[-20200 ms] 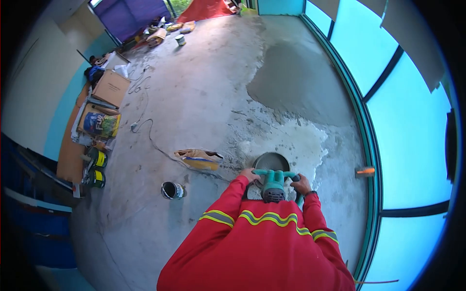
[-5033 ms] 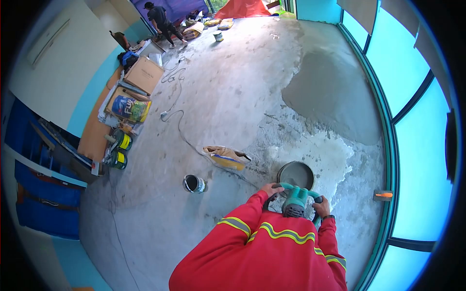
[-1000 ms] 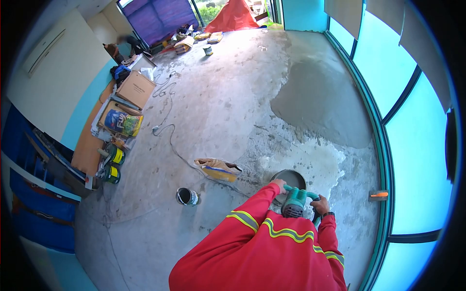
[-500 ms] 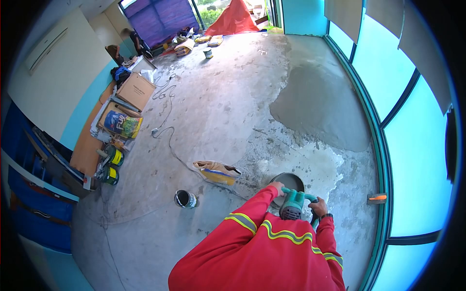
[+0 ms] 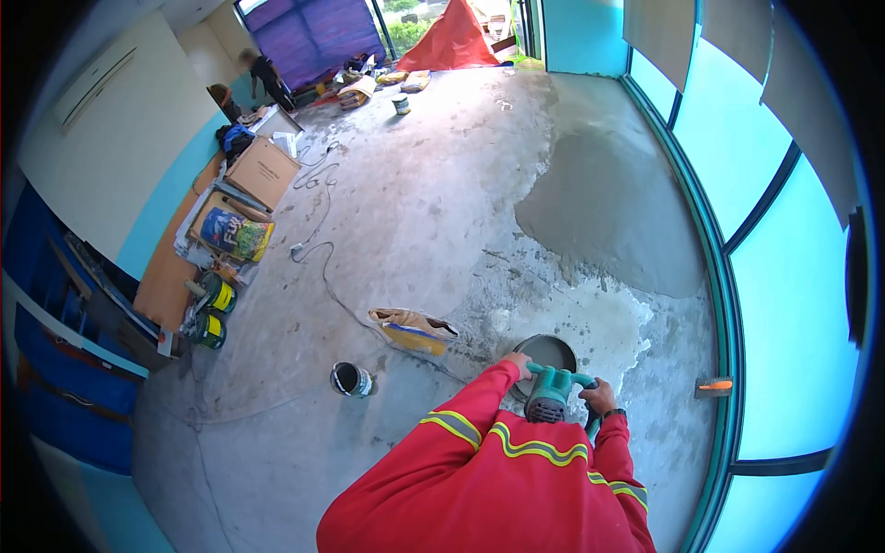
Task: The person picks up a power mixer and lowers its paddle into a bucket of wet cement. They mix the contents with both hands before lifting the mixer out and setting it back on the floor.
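A green power mixer point(image 5: 548, 394) with two side handles stands over a round dark tub point(image 5: 560, 353) of grey wet mix. My left hand point(image 5: 519, 364) is wrapped round the mixer's left handle, near the tub's rim. On the other side, my right hand point(image 5: 601, 396) grips the right handle, with a dark band at its wrist. The mixer's motor body hides the near part of the tub. An opened paper bag point(image 5: 413, 330) stands left of the tub, and a bucket point(image 5: 352, 379) with a dark inside is nearer to me.
Wet grey screed point(image 5: 608, 212) covers floor ahead right. A cable point(image 5: 329, 276) crosses the floor from the left. An orange-handled tool point(image 5: 714, 386) lies by the window frame. Boxes and cans point(image 5: 210, 330) line the left wall. A person point(image 5: 265, 76) stands far back left.
The mixer and both my hands have shifted slightly left and remain over the tub. The far person has moved from a lower, bent posture to a more upright one.
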Motion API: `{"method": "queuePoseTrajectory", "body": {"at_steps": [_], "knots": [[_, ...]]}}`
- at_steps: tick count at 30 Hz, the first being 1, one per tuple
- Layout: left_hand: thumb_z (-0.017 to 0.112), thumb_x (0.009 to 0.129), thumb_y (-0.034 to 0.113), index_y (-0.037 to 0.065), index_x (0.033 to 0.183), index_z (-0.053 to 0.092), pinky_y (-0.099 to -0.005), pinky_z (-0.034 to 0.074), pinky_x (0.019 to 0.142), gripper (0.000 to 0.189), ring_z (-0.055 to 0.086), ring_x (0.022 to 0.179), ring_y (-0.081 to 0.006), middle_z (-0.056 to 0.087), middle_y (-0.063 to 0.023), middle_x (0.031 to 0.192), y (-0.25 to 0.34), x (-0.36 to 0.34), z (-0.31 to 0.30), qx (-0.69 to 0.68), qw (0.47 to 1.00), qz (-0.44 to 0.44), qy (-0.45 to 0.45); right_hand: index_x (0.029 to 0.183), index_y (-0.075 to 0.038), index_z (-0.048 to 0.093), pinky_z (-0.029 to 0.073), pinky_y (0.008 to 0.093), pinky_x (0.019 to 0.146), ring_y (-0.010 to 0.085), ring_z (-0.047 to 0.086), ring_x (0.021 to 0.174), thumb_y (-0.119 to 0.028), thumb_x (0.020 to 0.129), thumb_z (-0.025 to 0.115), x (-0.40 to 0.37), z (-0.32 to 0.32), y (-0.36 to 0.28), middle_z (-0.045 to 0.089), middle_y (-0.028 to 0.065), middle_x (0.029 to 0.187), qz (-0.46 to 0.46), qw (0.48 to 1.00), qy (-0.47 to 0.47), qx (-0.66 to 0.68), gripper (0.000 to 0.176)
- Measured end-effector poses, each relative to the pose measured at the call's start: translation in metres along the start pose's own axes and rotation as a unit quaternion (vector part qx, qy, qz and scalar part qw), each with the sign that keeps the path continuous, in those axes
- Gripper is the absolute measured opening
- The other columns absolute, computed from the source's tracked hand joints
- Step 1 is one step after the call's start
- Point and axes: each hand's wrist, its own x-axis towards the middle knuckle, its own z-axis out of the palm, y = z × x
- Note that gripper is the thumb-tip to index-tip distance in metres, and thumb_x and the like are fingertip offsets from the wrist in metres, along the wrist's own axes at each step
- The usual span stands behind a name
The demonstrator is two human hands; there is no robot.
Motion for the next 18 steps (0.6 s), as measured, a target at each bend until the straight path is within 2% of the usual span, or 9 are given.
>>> {"method": "queuePoseTrajectory", "body": {"at_steps": [9,18], "knots": [[0.075,0.064,0.035,0.018,0.098,0.068,-0.0427,0.052,0.081,0.039,0.065,0.09,-0.0314,0.069,-0.0117,0.095,-0.01,-0.004,0.011,0.004,0.999,-0.008,0.046,0.089,0.002,0.062,0.05,0.035,0.056,0.0215,0.062,0.061,-0.02,0.062,0.073,-0.012,0.001,-0.021,0.063,0.0121,0.073,0.009,0.999,-0.016,0.049,0.036],[0.073,0.066,0.029,0.015,0.094,0.068,-0.0442,0.051,0.082,0.031,0.064,0.091,-0.0327,0.068,-0.0134,0.094,-0.01,-0.026,0.004,-0.046,0.997,-0.019,0.065,0.087,0.002,0.063,0.052,0.0357,0.061,0.0235,0.064,0.064,-0.019,0.061,0.073,0.003,0.011,-0.014,0.065,0.0137,0.072,0.001,0.998,-0.036,0.046,0.035]]}}
